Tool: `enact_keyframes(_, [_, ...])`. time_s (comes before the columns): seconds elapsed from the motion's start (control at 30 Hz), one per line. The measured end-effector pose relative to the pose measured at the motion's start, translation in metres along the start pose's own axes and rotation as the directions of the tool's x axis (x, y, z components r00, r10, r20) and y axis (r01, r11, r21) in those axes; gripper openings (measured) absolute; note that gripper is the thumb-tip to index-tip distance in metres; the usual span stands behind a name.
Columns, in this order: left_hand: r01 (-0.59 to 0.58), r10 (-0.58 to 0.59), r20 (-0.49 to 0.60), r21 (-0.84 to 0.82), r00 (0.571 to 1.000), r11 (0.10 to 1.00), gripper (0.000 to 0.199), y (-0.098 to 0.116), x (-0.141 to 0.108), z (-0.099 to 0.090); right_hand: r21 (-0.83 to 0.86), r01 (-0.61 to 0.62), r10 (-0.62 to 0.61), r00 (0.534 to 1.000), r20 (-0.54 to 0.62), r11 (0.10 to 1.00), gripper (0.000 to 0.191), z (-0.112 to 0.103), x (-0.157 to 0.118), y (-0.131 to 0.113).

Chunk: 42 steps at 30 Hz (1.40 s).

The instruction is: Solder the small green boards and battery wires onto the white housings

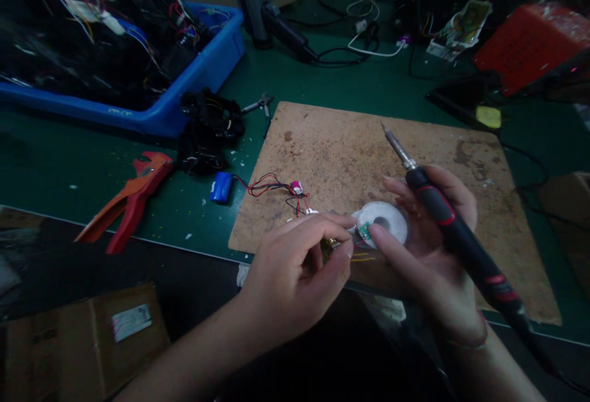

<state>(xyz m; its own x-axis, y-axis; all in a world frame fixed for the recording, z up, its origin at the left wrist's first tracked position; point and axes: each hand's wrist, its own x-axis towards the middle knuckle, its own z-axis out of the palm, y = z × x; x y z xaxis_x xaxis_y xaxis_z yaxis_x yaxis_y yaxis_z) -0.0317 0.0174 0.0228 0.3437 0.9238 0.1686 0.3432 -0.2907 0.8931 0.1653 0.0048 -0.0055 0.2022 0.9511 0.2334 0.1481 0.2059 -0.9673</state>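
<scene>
My right hand (428, 242) has a black soldering iron (437, 208) lodged between thumb side and fingers, its metal tip pointing up and away. The thumb of that hand rests on a tiny green circuit board (365, 230), beside a white spool (394, 214) that sits against the fingers. My left hand (304, 260) is closed in a pinch just left of the board; what its fingertips hold is hidden. Behind its fingers shows a gold-coloured bit (328, 247). A blue battery pack (221, 187) trails red and black wires (270, 185) toward my left hand.
A worn brown board (322, 137) lies on the green bench (138, 159). To the left are an orange-red cutter (133, 196), black parts (207, 125) and a blue crate (203, 76) of wired parts. A hot-air gun (286, 33) and a red box (530, 48) stand behind.
</scene>
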Motion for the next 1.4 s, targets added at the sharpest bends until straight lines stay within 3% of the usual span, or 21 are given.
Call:
enact_keyframes(0.2, [0.065,-0.075,-0.165,-0.064,0.983,0.996,0.013,-0.01,-0.023,-0.011,-0.003,0.006,-0.006,1.0,0.009,1.0,0.085,0.0,0.0,0.0])
enact_keyframes(0.37, [0.098,-0.088,-0.117,0.089,0.989,0.991,0.023,-0.012,-0.025,-0.014,-0.001,0.034,-0.034,0.999,0.017,0.999,0.083,0.0,0.002,0.002])
enact_keyframes(0.5, [0.026,-0.013,-0.132,0.097,0.991,0.995,0.004,-0.013,-0.024,-0.013,0.003,0.07,-0.07,0.997,0.024,0.998,0.085,0.001,0.002,0.003])
enact_keyframes(0.67, [-0.027,0.045,-0.153,0.116,0.987,0.993,0.007,-0.017,-0.031,-0.015,0.025,0.111,-0.112,0.993,0.042,0.994,0.089,0.0,0.003,0.005])
enact_keyframes(0.83, [-0.224,0.264,-0.167,0.226,0.95,0.948,0.004,-0.029,-0.044,-0.013,-0.002,0.124,-0.124,0.992,0.032,0.992,0.086,0.0,0.004,0.007])
enact_keyframes(1.0, [-0.442,0.502,-0.049,0.406,0.863,0.8,0.012,-0.035,-0.048,-0.008,0.007,0.146,-0.146,0.988,0.056,0.989,0.08,0.0,0.005,0.008])
enact_keyframes(1.17, [-0.49,0.535,0.056,0.492,0.843,0.72,0.006,-0.03,-0.042,-0.002,-0.017,0.165,-0.163,0.984,0.072,0.986,0.076,0.0,0.005,0.009])
enact_keyframes(1.4, [-0.539,0.546,0.165,0.54,0.821,0.647,0.015,-0.033,-0.045,-0.002,-0.006,0.222,-0.22,0.97,0.104,0.975,0.081,-0.003,0.007,0.017])
